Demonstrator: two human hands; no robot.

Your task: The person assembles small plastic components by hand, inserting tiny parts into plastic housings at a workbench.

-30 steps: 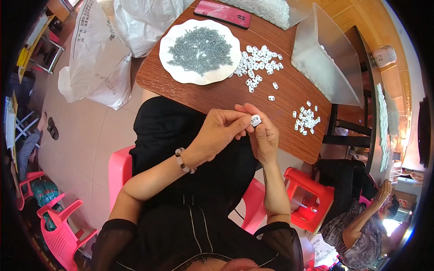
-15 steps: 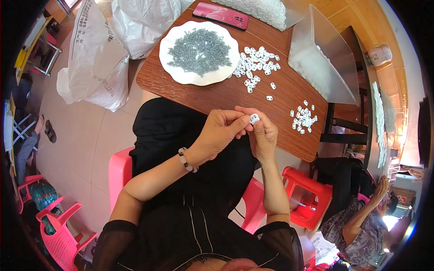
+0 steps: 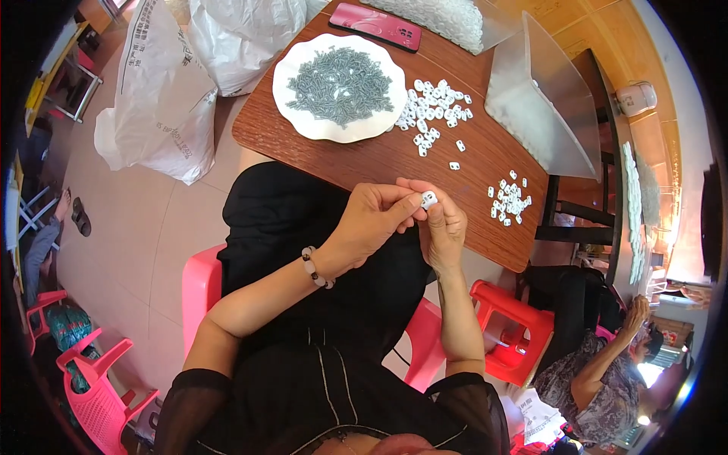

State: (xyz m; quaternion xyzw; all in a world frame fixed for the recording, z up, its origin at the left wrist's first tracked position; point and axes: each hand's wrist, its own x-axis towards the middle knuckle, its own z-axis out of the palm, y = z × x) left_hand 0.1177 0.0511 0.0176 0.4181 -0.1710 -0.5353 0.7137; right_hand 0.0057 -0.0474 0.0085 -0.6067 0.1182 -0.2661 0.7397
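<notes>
Both hands meet just off the table's near edge, around one small white plastic piece (image 3: 429, 199) with two dark holes. My left hand (image 3: 371, 216), with a beaded bracelet at the wrist, pinches it from the left. On the other side my right hand (image 3: 445, 227) grips the same piece between thumb and fingers. Beyond them a white scalloped plate (image 3: 287, 114) bears a heap of small grey screws (image 3: 341, 85). To the plate's right lies a loose pile of similar two-holed white pieces (image 3: 434, 106). A smaller group of such pieces (image 3: 510, 203) is at the table's right.
The brown wooden table (image 3: 303, 155) also carries a pink phone (image 3: 375, 26) and a translucent bin (image 3: 523, 98) of white pieces. White sacks (image 3: 163, 106) stand on the floor at left. A red stool (image 3: 512, 334) and a seated person (image 3: 595, 371) are at right.
My hands keep the same grip on the white piece, with hardly any finger movement. The whole view has shifted very slightly.
</notes>
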